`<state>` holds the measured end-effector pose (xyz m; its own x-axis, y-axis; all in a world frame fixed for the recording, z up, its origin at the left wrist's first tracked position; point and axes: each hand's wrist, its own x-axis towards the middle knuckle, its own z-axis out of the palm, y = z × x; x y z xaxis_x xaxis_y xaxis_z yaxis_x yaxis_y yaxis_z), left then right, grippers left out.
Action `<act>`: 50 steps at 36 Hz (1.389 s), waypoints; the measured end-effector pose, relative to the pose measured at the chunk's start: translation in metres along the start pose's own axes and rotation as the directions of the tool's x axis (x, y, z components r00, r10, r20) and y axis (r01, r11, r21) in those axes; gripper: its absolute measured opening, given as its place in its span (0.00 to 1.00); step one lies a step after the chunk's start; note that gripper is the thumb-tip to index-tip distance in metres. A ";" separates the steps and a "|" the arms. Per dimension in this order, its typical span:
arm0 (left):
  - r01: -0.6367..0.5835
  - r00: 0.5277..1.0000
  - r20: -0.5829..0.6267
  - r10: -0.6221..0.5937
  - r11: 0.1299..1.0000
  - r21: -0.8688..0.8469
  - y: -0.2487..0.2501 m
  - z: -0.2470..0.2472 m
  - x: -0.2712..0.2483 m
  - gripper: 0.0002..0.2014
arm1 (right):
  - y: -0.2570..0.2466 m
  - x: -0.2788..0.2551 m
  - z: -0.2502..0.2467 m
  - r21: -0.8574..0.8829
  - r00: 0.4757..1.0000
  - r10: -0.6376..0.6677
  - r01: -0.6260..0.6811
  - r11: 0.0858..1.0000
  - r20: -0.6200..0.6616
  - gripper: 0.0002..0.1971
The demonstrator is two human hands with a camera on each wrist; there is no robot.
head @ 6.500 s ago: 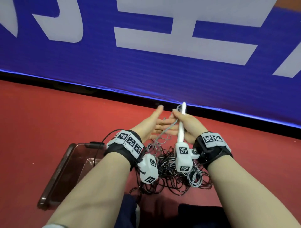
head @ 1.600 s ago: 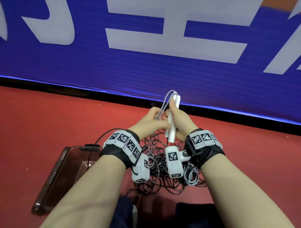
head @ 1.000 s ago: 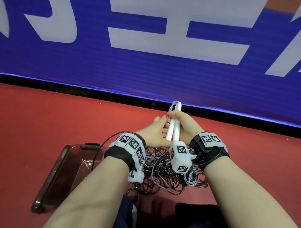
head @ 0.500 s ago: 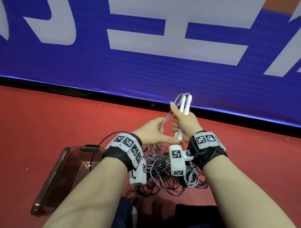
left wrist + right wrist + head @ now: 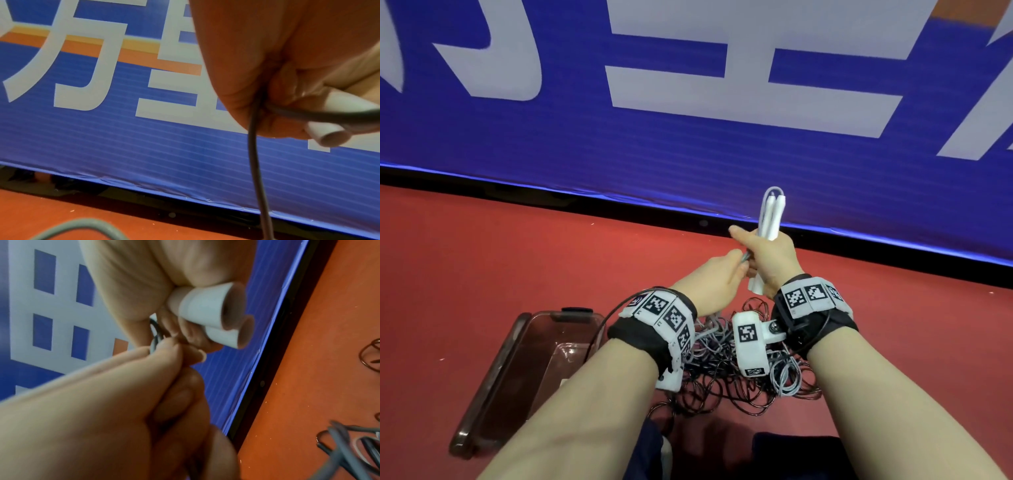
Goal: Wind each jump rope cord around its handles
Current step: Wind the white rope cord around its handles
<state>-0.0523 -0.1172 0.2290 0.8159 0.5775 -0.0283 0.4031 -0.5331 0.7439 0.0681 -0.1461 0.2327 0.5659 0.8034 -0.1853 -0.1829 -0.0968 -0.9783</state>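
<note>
My right hand (image 5: 770, 257) grips two white jump rope handles (image 5: 772, 219) side by side, held upright above the red floor; their hollow ends (image 5: 228, 318) show in the right wrist view. A grey cord (image 5: 765, 202) loops over the handles' tops and runs down to my left hand (image 5: 719, 277), which pinches it beside the right hand. In the left wrist view the cord (image 5: 255, 162) hangs down from those fingers toward the floor. A tangled pile of dark and grey cords (image 5: 726, 380) lies on the floor under my wrists.
A clear brown plastic bin (image 5: 524, 370) lies on the red floor (image 5: 482, 257) at my left. A blue banner (image 5: 688, 154) with white characters stands close ahead, with a black strip at its base. My dark-clothed knees (image 5: 784, 455) are at the bottom edge.
My right hand has kept the two handles upright. My left hand has closed its fingers on the cord and drawn in close beside the right hand.
</note>
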 end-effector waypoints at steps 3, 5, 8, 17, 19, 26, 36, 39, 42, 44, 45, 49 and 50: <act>0.057 0.994 -0.087 -0.061 0.997 -0.044 0.003 -0.001 0.001 0.08 | -0.002 0.002 0.000 -0.032 0.995 -0.018 0.015 0.999 -0.098 0.21; 0.124 0.987 -0.088 -0.135 0.986 -0.111 0.004 -0.002 0.002 0.10 | -0.003 0.004 0.000 -0.008 0.992 -0.020 0.019 1.000 -0.121 0.23; 0.233 0.972 0.004 -0.233 0.968 -0.098 0.000 0.002 0.006 0.20 | -0.003 -0.001 0.004 0.061 0.999 -0.028 0.030 0.998 -0.041 0.23; 0.233 0.954 -0.162 -0.254 0.962 -0.139 -0.007 0.002 0.004 0.08 | -0.001 -0.009 0.018 0.243 0.945 0.077 -0.160 0.957 0.319 0.25; 0.231 0.951 -0.166 -0.259 0.958 -0.170 -0.006 0.001 0.004 0.09 | -0.002 -0.010 0.019 0.184 0.944 0.073 -0.138 0.973 0.323 0.27; 0.292 0.946 -0.058 -0.319 0.917 -0.273 -0.004 -0.005 0.004 0.08 | 0.000 -0.016 0.018 0.044 0.953 0.070 -0.087 0.995 0.294 0.26; 0.335 0.931 -0.184 -0.315 0.937 0.094 -0.011 -0.011 0.002 0.07 | 0.003 -0.003 0.014 -0.039 0.906 0.325 -0.327 0.944 0.270 0.21; 0.361 0.931 -0.183 -0.317 0.879 0.313 -0.019 -0.017 -0.001 0.04 | 0.003 0.004 -0.001 0.016 0.930 0.367 -0.368 0.930 0.036 0.38; 0.368 0.929 -0.153 -0.337 0.792 0.487 -0.024 -0.020 -0.005 0.07 | -0.002 0.008 -0.018 -0.161 0.943 -0.049 -0.005 0.987 -0.328 0.39; 0.322 0.941 -0.113 -0.318 0.747 0.582 -0.023 -0.019 -0.006 0.08 | -0.006 0.002 -0.018 -0.613 0.929 -0.367 0.263 0.746 -0.049 0.39; 0.288 0.951 -0.095 -0.294 0.732 0.618 -0.021 -0.018 -0.006 0.08 | -0.005 -0.003 -0.014 -0.789 0.915 -0.349 0.362 0.496 0.201 0.39; 0.106 0.986 0.008 -0.165 0.669 0.736 -0.012 -0.009 -0.005 0.11 | 0.018 -0.014 0.005 -0.835 0.844 0.091 0.536 -0.126 0.528 0.39; 0.078 0.989 0.022 -0.144 0.652 0.754 -0.010 -0.008 -0.005 0.11 | 0.021 -0.013 0.007 -0.832 0.847 0.111 0.531 -0.160 0.520 0.37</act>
<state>-0.0638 -0.1096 0.2274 0.7583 0.6345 -0.1494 0.6392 -0.7687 -0.0201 0.0517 -0.1546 0.2149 0.0411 0.9751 -0.2180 0.9987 -0.0463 -0.0188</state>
